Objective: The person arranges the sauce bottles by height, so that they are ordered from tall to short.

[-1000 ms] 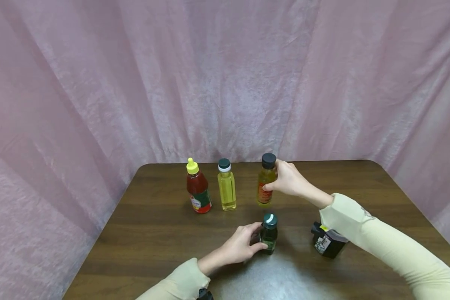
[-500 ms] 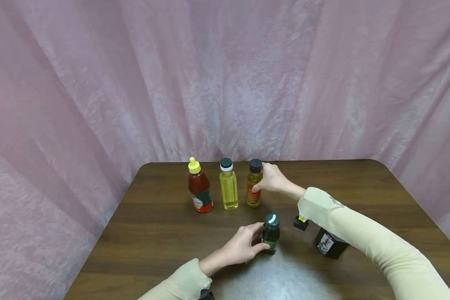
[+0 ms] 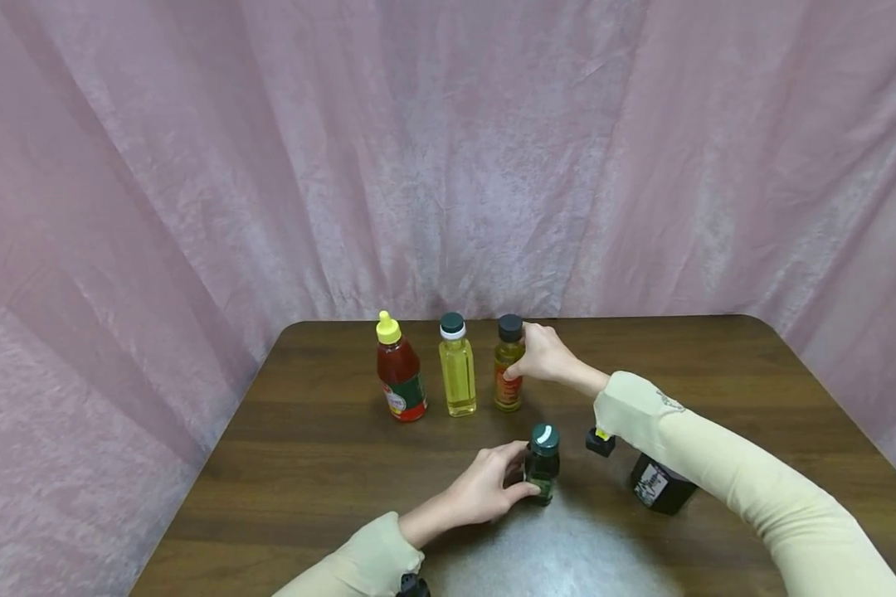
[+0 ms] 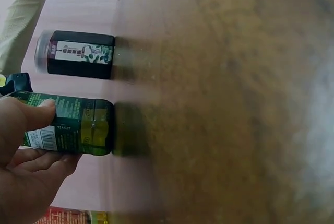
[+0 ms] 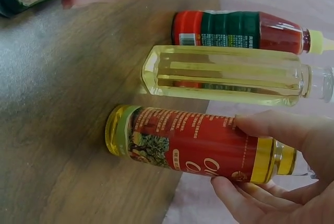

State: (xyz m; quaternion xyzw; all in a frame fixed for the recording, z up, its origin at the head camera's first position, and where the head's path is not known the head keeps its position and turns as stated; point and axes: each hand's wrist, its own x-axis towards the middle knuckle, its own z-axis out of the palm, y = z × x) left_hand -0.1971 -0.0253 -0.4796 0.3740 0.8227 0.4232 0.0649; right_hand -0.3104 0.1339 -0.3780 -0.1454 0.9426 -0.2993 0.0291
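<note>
Pinching the dark green bottle (image 3: 543, 468) in the left hand (image 3: 484, 489), upright on the surface (image 3: 306, 464), near side! Farther back, gripping the red-labelled bottle (image 3: 507, 391) in the right hand (image 3: 551, 356), also upright, just beside the clear yellow bottle (image 3: 459, 375).

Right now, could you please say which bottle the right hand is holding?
The red-labelled oil bottle, rightmost in the back row; the left hand holds the green bottle instead.
</note>
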